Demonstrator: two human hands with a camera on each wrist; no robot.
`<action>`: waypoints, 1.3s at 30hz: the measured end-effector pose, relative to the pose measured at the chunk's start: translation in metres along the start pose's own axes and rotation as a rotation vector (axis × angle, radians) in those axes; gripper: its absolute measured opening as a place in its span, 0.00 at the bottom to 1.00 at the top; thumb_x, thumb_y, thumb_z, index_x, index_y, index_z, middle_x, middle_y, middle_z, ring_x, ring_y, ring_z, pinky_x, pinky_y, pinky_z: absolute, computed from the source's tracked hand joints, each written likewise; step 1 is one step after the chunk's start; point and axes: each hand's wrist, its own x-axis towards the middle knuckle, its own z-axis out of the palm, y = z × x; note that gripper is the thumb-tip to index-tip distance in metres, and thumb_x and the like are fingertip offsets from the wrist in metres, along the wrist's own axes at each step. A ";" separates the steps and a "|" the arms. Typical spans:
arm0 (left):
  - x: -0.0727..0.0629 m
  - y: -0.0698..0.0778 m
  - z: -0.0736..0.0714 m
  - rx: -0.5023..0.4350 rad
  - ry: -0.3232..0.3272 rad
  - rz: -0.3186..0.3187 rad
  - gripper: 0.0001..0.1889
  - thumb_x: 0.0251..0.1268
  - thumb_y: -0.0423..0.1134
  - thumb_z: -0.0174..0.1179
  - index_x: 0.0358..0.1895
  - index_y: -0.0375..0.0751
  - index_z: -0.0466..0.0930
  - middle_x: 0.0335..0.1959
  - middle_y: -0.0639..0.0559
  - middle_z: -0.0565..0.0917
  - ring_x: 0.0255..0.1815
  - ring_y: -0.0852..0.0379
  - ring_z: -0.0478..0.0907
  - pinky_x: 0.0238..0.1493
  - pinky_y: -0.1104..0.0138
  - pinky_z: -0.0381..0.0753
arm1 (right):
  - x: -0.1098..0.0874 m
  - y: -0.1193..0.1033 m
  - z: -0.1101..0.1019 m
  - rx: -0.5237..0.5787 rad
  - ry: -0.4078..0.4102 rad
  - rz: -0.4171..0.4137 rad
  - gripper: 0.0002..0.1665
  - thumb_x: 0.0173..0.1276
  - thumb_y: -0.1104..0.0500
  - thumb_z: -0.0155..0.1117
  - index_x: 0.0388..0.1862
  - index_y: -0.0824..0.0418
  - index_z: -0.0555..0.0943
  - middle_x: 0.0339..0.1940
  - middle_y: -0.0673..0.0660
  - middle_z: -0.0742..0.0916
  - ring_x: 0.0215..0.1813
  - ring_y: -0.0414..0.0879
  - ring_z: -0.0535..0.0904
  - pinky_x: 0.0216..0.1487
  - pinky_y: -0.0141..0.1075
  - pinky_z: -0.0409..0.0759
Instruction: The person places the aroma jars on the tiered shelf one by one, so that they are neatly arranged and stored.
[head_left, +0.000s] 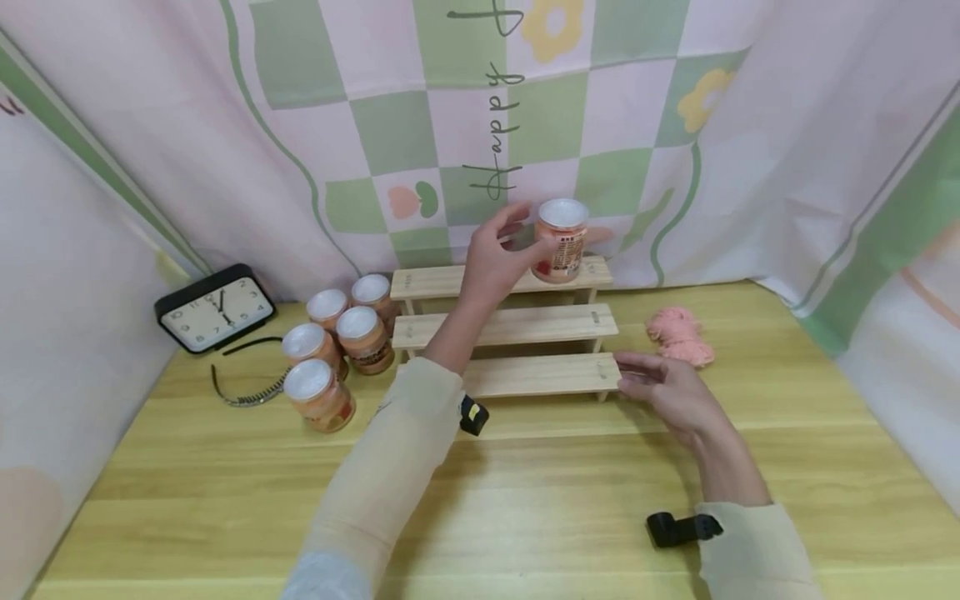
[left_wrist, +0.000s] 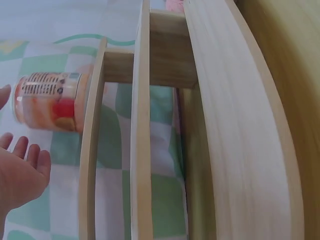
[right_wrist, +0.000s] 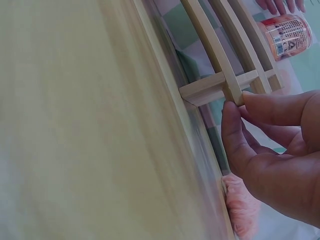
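A three-tier wooden shelf [head_left: 540, 375] stands on the table against the curtain. On its top tier, near the right end, stands a jar [head_left: 567, 250] with a white lid and an orange printed label. My left hand [head_left: 498, 262] is beside this jar, fingers spread and thumb overlapping it in the head view. In the left wrist view, a gap shows between the fingers [left_wrist: 32, 155] and the jar [left_wrist: 52, 101]. My right hand [head_left: 671, 396] pinches the right end of the lowest tier, its thumb and fingertips at the board's corner [right_wrist: 232, 90].
Several similar jars [head_left: 318, 396] stand left of the shelf. Farther left are a black-framed clock [head_left: 217, 308] and a dark headband with a coiled section [head_left: 255, 400]. A pink yarn bundle [head_left: 678, 335] lies right of the shelf. A checkered curtain [head_left: 390, 133] hangs behind.
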 end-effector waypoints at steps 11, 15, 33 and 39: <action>-0.023 -0.001 -0.043 -0.022 0.034 0.013 0.31 0.61 0.39 0.73 0.68 0.39 0.75 0.66 0.47 0.78 0.67 0.46 0.72 0.67 0.59 0.71 | 0.002 0.000 0.004 0.028 -0.030 -0.013 0.33 0.76 0.72 0.55 0.75 0.77 0.60 0.72 0.76 0.67 0.53 0.37 0.79 0.58 0.34 0.80; -0.031 -0.003 -0.053 -0.019 0.026 0.023 0.31 0.62 0.39 0.73 0.68 0.38 0.75 0.66 0.44 0.78 0.67 0.45 0.71 0.68 0.57 0.71 | 0.002 0.001 0.005 0.028 -0.028 -0.009 0.33 0.75 0.72 0.55 0.75 0.77 0.59 0.72 0.77 0.67 0.53 0.38 0.79 0.58 0.34 0.80; -0.057 -0.005 -0.093 0.038 0.048 0.022 0.29 0.64 0.39 0.71 0.66 0.35 0.76 0.65 0.42 0.78 0.67 0.44 0.72 0.67 0.54 0.71 | -0.001 0.003 0.001 -0.003 -0.001 -0.003 0.33 0.76 0.69 0.56 0.76 0.76 0.60 0.71 0.76 0.69 0.53 0.37 0.79 0.57 0.34 0.81; -0.068 -0.009 -0.109 0.042 0.064 0.015 0.27 0.64 0.39 0.71 0.65 0.37 0.77 0.64 0.43 0.79 0.67 0.43 0.71 0.67 0.52 0.71 | 0.000 0.001 0.002 -0.002 0.004 -0.001 0.33 0.76 0.70 0.56 0.76 0.76 0.60 0.71 0.76 0.69 0.53 0.38 0.79 0.57 0.34 0.81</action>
